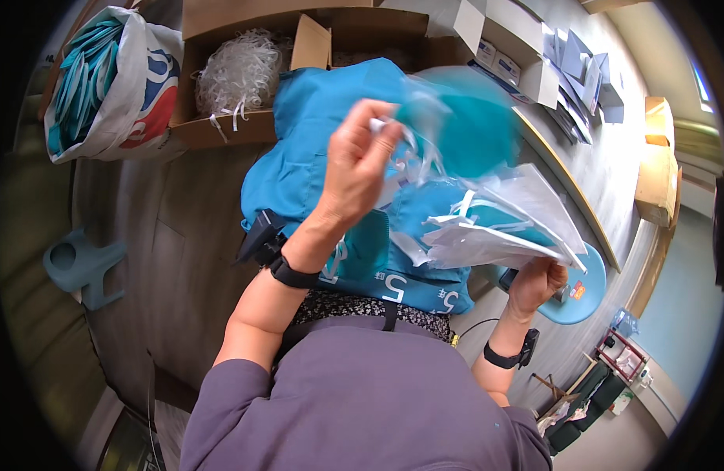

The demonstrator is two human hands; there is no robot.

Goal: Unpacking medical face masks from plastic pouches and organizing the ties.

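Note:
My left hand [355,161] is raised over my lap, thumb and fingers pinched on a white strap [381,125]. A teal face mask [475,125], smeared by motion, swings out beside the fingers and seems joined to that strap. Lower and to the right, my right hand [538,287] grips the edge of several stacked white face masks [507,228] with teal insides and white straps. A blue cloth [299,173] covers my lap. On it, between my arms, lie another teal mask [367,243] and some clear, crumpled plastic.
At the far left stands a white bag [154,86] filled with teal masks [87,86]. Next to it, a cardboard box [220,132] holds a tangle of white straps [240,71]. A blue stool [585,294] is by my right hand, and small boxes [499,63] sit at the back right.

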